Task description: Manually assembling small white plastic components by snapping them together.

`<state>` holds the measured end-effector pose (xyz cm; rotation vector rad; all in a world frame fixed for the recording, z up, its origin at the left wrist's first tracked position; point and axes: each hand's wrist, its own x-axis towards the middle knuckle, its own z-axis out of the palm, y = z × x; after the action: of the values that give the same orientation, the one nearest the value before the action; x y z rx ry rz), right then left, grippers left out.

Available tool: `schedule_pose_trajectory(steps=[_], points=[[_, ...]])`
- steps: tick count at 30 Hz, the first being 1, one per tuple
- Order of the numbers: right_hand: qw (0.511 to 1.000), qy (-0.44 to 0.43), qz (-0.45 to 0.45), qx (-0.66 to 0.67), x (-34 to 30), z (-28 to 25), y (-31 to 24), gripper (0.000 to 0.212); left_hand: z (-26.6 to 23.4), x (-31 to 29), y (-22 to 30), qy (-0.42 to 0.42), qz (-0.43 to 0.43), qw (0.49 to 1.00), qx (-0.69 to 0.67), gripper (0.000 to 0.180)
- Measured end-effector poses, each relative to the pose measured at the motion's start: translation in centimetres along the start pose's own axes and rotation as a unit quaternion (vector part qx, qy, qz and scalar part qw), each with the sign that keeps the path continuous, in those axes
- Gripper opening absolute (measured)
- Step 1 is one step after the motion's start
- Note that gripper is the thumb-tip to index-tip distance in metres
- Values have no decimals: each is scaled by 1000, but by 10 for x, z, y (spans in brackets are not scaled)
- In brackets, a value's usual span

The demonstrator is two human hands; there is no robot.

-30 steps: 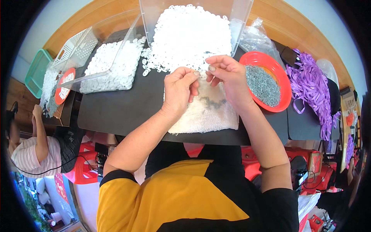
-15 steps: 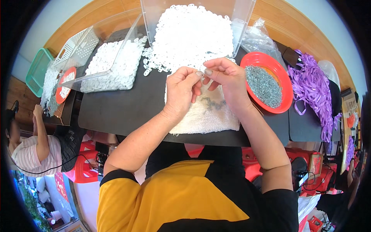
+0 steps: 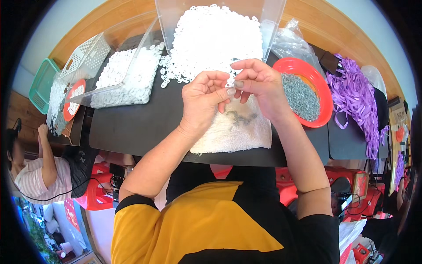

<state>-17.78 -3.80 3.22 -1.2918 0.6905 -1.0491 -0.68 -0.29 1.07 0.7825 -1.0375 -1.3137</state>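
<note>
My left hand [image 3: 200, 103] and my right hand [image 3: 266, 90] meet above a cream towel [image 3: 237, 134] on the dark table. A small white plastic piece [image 3: 230, 80] is pinched between the thumbs and fingers of both hands. Its exact shape is partly hidden by the fingertips. Several thin grey metal pieces [image 3: 242, 118] lie on the towel below. Just beyond my fingers, a heap of like white plastic pieces [image 3: 215, 42] spills from a clear box [image 3: 271, 33]. A red bowl [image 3: 325, 110] of small grey metal pins [image 3: 301, 97] stands right of my right hand.
To the left, another clear box [image 3: 147, 31] lies tilted with white pieces [image 3: 123, 83]. Beyond it are a white basket [image 3: 90, 57], a green basket [image 3: 44, 83] and a small red dish [image 3: 69, 112]. Purple ribbons [image 3: 356, 101] hang over the right edge. Another person [image 3: 46, 176] sits at left.
My left hand has shifted slightly left and its fingers have uncurled a little. The white piece between my fingertips now shows more plainly.
</note>
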Motion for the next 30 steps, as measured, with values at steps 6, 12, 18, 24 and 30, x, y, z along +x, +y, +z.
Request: schedule_pose_trajectory(steps=[6,12,18,24,30], points=[[998,-49,-7,-25,0,0,-4,32,-2,-2,4,-34,2,999,28,25],[999,-51,7,-11,0,-6,-2,29,5,-4,7,-44,26,995,88,28],[998,-48,41,-7,-1,-5,-6,21,3,-6,3,-34,48,990,127,32],[991,-59,78,-87,-2,-6,-9,13,8,-10,4,-41,92,989,111,29],[988,-76,119,-55,-4,-7,-15,16,-1,-7,2,-96,180,954,222,28]])
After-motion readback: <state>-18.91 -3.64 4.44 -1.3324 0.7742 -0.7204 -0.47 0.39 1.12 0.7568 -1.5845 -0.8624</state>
